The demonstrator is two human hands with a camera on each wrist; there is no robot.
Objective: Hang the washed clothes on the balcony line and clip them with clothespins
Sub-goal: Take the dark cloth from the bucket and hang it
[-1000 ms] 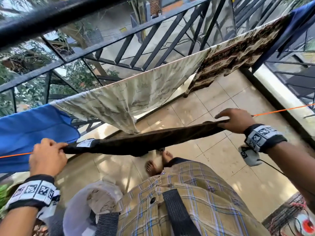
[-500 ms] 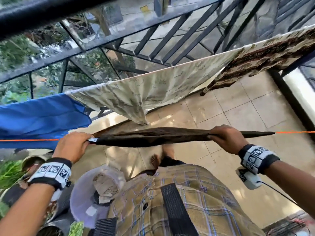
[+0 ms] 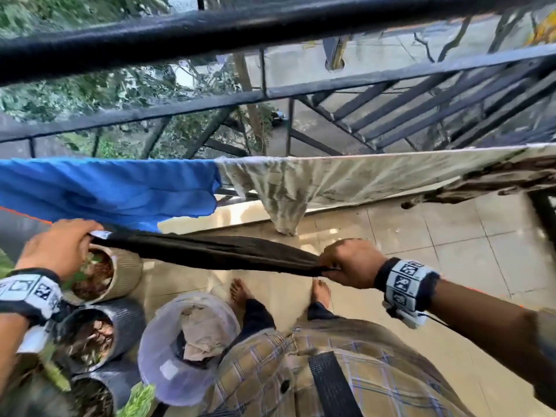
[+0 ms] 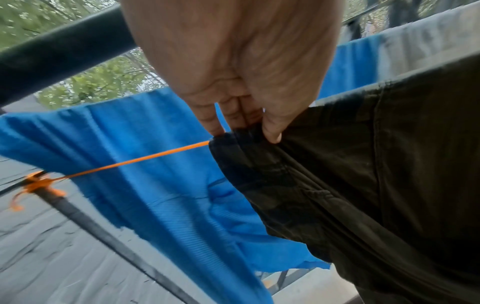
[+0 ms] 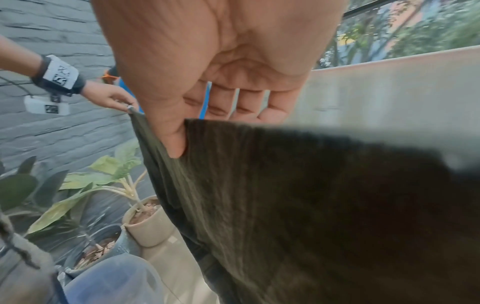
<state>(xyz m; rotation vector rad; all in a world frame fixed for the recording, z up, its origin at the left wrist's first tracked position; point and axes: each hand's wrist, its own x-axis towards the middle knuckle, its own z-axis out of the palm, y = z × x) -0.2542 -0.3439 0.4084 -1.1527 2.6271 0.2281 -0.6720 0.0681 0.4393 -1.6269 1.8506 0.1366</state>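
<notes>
Bucket (image 3: 168,356) by my feet has more wash in it, so prob not near done. My left hand (image 3: 57,248) & right hand (image 3: 350,263) each pinch an end of the dark garment (image 3: 210,251), stretched along the orange line (image 4: 130,162); no pins seen yet. Beyond, blue cloth (image 3: 105,188) & pale sheet (image 3: 361,176) hang already.

Lower left of the head view is plant-pot city: a ribbed beige pot (image 3: 120,273) with brownish mulch, a dark grey pot (image 3: 120,326) just below it, and a third dark pot (image 3: 102,392) near the bottom edge. The right wrist view shows big pale-green leaves (image 5: 85,181) coming out of them, with a grey brick wall (image 5: 52,127) behind. Black metal railing (image 3: 270,28) runs across the top, trees (image 3: 120,94) beyond it. Floor is glossy cream tile (image 3: 451,236).
</notes>
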